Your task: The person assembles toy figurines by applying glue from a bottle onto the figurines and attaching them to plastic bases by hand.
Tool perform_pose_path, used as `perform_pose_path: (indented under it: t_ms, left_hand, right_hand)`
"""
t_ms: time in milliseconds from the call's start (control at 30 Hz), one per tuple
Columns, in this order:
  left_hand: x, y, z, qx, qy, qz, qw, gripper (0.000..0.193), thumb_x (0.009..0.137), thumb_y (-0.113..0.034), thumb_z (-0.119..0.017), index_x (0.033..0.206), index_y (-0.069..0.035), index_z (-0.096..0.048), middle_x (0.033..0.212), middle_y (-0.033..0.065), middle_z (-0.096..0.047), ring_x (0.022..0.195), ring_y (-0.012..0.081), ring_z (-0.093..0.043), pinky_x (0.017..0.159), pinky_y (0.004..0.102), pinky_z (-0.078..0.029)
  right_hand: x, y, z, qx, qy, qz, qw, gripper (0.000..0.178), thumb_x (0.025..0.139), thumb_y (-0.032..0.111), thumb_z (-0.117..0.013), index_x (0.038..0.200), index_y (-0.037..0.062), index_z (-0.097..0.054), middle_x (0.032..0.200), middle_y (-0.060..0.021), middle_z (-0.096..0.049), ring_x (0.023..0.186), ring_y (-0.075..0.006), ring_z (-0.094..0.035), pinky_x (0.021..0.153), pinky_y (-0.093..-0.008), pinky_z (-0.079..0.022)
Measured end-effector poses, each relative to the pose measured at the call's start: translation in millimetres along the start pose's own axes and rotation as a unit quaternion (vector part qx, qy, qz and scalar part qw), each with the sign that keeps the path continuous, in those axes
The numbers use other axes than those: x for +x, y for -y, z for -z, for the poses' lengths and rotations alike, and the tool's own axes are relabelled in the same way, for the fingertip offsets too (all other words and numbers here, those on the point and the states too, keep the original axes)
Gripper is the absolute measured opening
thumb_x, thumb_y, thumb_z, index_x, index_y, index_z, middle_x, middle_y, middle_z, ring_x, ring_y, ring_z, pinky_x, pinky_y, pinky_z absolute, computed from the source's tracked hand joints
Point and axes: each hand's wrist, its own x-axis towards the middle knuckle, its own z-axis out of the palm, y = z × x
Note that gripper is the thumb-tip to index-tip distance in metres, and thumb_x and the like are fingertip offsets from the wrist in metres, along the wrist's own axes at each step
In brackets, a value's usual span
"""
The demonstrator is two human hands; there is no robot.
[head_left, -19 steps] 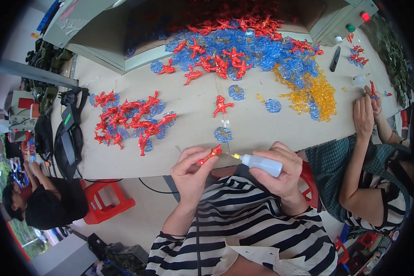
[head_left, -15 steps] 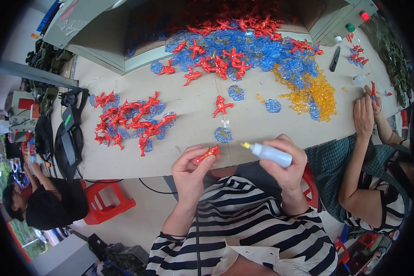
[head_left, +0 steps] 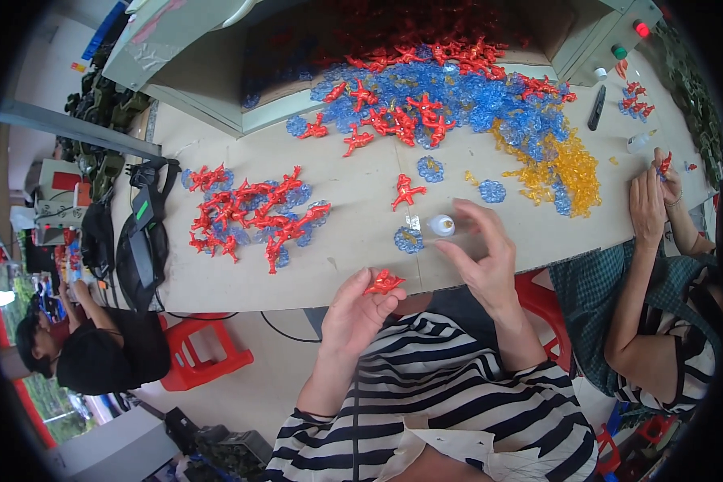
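My left hand point(head_left: 357, 312) holds a small red toy figure point(head_left: 384, 281) between thumb and fingers, just off the table's near edge. My right hand point(head_left: 490, 261) is open, thumb and fingers spread apart. Close to its fingertips, apart from them, a small squeeze bottle point(head_left: 441, 226) with a yellowish tip stands on the table. Beside the bottle lies a clear blue scalloped disc point(head_left: 408, 239) with a yellow piece on it. Another red figure point(head_left: 407, 191) lies farther back, near a second blue disc point(head_left: 430, 169).
Red figures on blue discs form a cluster point(head_left: 253, 210) on the left. At the back, blue discs point(head_left: 458, 92) are heaped before a grey booth point(head_left: 193, 92), with yellow pieces point(head_left: 566, 173) to the right. A co-worker's hands point(head_left: 649, 197) hold a figure at far right.
My right hand has let go of the squeeze bottle, which now stands on the table. My left hand still holds the red figure, now turned differently. The whole view has shifted slightly.
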Motion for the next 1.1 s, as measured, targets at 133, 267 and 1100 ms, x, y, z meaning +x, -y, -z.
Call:
perform_pose_path:
  t_ms: [133, 267, 1100]
  left_hand:
    - [-4.9, 0.6, 3.3, 0.003, 0.019, -0.037, 0.999, 0.029, 0.094, -0.022, -0.043, 0.098, 0.003, -0.057, 0.101, 0.0168, -0.059, 0.090, 0.0297, -0.062, 0.075, 0.0312, -0.054]
    - [-13.2, -5.2, 11.6, 0.061, 0.032, -0.085, 0.994, 0.019, 0.090, -0.011, -0.049, 0.098, 0.004, -0.057, 0.106, 0.0157, -0.057, 0.094, 0.0298, -0.061, 0.079, 0.0327, -0.054]
    - [-35.5, -5.0, 23.4, 0.064, 0.010, -0.111, 0.992, 0.017, 0.088, -0.009, -0.054, 0.104, -0.004, -0.054, 0.093, 0.0097, -0.058, 0.082, 0.0180, -0.055, 0.071, 0.0276, -0.045]
  right_hand:
    - [-21.6, 0.3, 10.4, -0.059, -0.029, 0.052, 0.996, 0.027, 0.068, -0.003, -0.069, 0.093, -0.0008, -0.061, 0.086, -0.0130, -0.062, 0.076, -0.0235, -0.061, 0.063, -0.0286, -0.049]
    - [-21.8, 9.9, 2.0, -0.025, -0.001, 0.091, 0.996, 0.013, 0.070, -0.003, -0.068, 0.082, -0.0010, -0.062, 0.078, -0.0114, -0.061, 0.058, -0.0200, -0.059, 0.048, -0.0274, -0.047]
    - [-15.6, 36.6, -40.1, -0.161, 0.238, 0.069, 0.955, 0.030, 0.076, 0.004, -0.062, 0.104, -0.0007, -0.052, 0.099, -0.0146, -0.047, 0.067, -0.0267, -0.059, 0.059, -0.0326, -0.049]
